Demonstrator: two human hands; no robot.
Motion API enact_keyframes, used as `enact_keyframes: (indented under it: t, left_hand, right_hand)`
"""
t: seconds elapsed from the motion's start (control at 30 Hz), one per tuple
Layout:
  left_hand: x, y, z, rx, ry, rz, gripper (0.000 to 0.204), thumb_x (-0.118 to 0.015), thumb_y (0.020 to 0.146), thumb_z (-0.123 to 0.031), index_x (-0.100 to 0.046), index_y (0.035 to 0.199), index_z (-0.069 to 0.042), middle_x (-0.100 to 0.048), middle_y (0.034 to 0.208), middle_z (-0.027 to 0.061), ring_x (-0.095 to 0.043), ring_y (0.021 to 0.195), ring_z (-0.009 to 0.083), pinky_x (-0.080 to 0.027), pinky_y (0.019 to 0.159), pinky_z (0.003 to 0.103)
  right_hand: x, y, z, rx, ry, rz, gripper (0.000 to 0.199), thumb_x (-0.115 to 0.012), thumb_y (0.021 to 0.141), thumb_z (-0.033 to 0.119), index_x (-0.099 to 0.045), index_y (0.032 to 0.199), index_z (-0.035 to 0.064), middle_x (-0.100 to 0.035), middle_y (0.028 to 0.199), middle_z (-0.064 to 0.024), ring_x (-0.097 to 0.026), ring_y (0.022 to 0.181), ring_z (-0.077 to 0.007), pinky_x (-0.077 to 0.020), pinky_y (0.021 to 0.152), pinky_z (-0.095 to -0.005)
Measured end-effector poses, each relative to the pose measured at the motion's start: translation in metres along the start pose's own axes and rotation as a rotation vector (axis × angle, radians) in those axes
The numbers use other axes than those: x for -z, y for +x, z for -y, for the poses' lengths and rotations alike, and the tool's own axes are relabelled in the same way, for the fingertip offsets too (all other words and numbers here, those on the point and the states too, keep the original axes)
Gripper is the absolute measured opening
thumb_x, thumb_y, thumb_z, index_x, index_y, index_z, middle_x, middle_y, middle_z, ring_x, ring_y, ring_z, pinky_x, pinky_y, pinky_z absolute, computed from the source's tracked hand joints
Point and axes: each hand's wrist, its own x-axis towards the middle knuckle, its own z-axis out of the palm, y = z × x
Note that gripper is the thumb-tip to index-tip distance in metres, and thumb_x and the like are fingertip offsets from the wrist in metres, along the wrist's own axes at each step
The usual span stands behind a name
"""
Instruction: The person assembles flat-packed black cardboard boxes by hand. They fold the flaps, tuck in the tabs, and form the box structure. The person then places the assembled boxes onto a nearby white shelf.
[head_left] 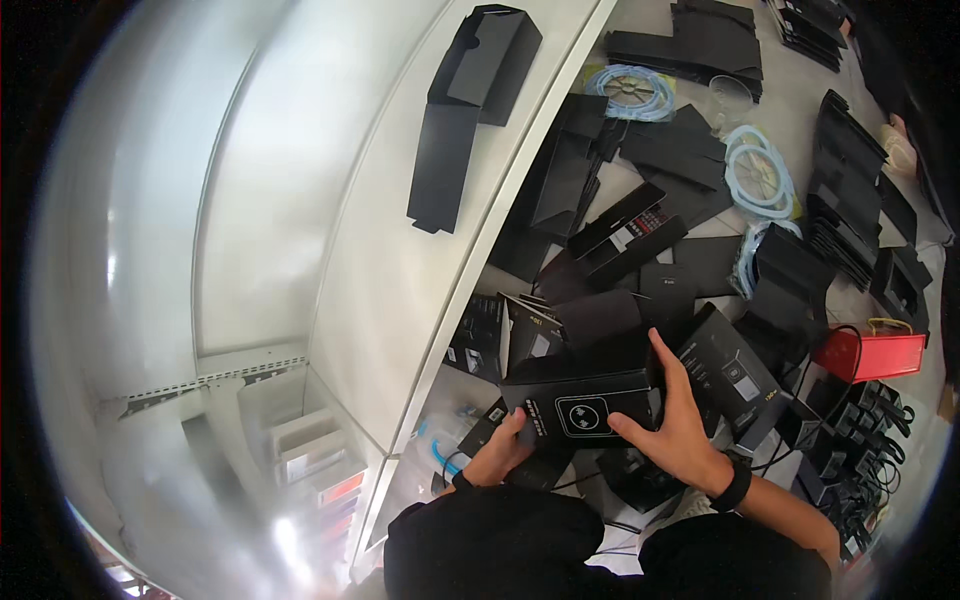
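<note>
Low in front of me I hold a black cardboard box (pixel 535 392) with a white-outlined emblem on its side. A dark flap stands up along its far edge, so its top looks open. My left hand (pixel 500 452) grips the lower left corner, thumb on the near side. My right hand (pixel 676 420) clasps the right end, thumb pressed on the near face and the index finger reaching along the side. The other fingers are partly hidden. Just right of the box lies a black printed carton (pixel 735 375); another dark carton (pixel 478 340) sits to its left.
An unfolded black box (pixel 470 110) lies on the white shelf at left. Flattened black cartons (pixel 690 150) cover the floor beyond my hands. Coiled light-blue tubing (pixel 760 172), a red box (pixel 868 354) and black cabled devices (pixel 850 445) are at right.
</note>
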Motion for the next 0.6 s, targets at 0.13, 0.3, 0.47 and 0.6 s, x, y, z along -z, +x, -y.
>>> enact_keyframes:
  t: [0.13, 0.3, 0.47, 0.6]
  left_hand:
    - [-0.013, 0.013, 0.009, -0.064, 0.147, -0.1, 0.093, -0.07, 0.097, -0.064, -0.038, 0.164, -0.007, -0.049, 0.163, 0.0145, -0.049, 0.149, 0.0329, -0.039, 0.124, 0.053]
    - [-0.013, 0.034, 0.006, -0.021, -0.01, -0.155, 0.081, -0.063, 0.104, -0.057, -0.04, 0.161, -0.004, -0.052, 0.16, 0.0153, -0.052, 0.146, 0.0324, -0.039, 0.124, 0.052]
    - [-0.027, 0.049, -0.001, 0.018, -0.18, -0.069, 0.077, -0.065, 0.105, -0.054, -0.045, 0.158, -0.002, -0.055, 0.157, 0.0143, -0.051, 0.147, 0.0308, -0.033, 0.127, 0.05]
    - [-0.023, 0.05, 0.005, -0.003, -0.147, -0.076, 0.089, -0.066, 0.099, -0.065, -0.042, 0.161, -0.007, -0.052, 0.16, 0.0146, -0.051, 0.146, 0.0336, -0.038, 0.124, 0.054]
  right_hand:
    - [0.005, 0.007, 0.003, 0.065, -0.018, -0.029, 0.112, -0.09, 0.086, 0.03, -0.019, 0.168, -0.0026, -0.029, 0.169, -0.027, -0.032, 0.157, -0.0398, -0.0302, 0.129, -0.0466]
    - [0.008, 0.022, -0.005, 0.006, -0.1, 0.009, 0.114, -0.091, 0.084, 0.026, -0.02, 0.169, -0.0011, -0.03, 0.17, -0.0269, -0.034, 0.158, -0.0373, -0.0301, 0.129, -0.0445]
    - [0.016, 0.031, -0.012, -0.034, -0.36, 0.067, 0.116, -0.087, 0.083, 0.049, -0.025, 0.165, -0.0044, -0.026, 0.17, -0.0344, -0.027, 0.157, -0.0527, -0.0278, 0.128, -0.0582]
    - [0.022, 0.037, -0.007, -0.14, -0.266, 0.13, 0.12, -0.088, 0.08, 0.055, -0.026, 0.166, 0.0001, -0.026, 0.17, -0.0363, -0.026, 0.157, -0.056, -0.0271, 0.127, -0.0602]
